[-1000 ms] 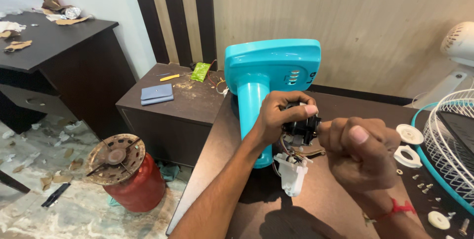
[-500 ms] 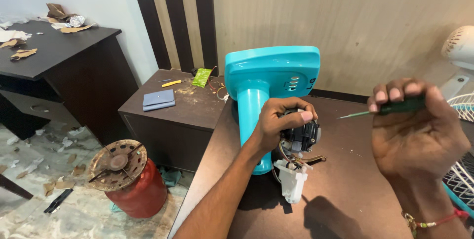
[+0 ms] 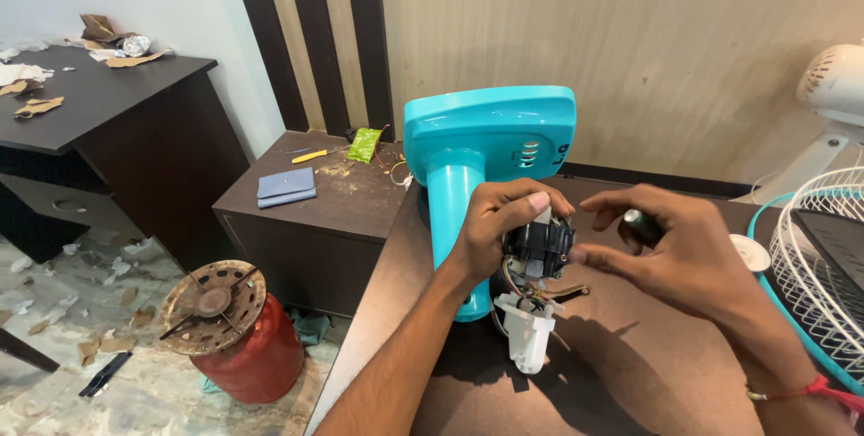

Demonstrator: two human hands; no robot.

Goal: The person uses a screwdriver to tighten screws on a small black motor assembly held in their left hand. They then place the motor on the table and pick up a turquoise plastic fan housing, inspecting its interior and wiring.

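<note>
**Motor block held between your two hands, tool tucked in the right**

While your left hand [image 3: 504, 224] wraps over the top of the black motor block [image 3: 538, 247], that block sits at the head of the turquoise fan stand [image 3: 468, 184], which lies tipped on the dark brown table [image 3: 630, 373] with its flat base turned up toward the wall. Your left fingers are closed on the block from its left and top, thumb along the upper edge. Your right hand [image 3: 675, 256] comes at the same block from the right: its forefinger and thumb touch the block's right face, while the other fingers curl shut around a dark-handled screwdriver [image 3: 641, 220], of which only the butt end shows. Where its tip points, you cannot tell.

Loose wires [image 3: 517, 287] hang from the block down to a white plastic part [image 3: 529, 337] resting on the table just below. The stand's column runs down and slightly left from the base, so the block lies to the column's right, between both hands, each equally close. A white wire fan guard [image 3: 823, 265] lies well to the right, apart from your work.
</note>
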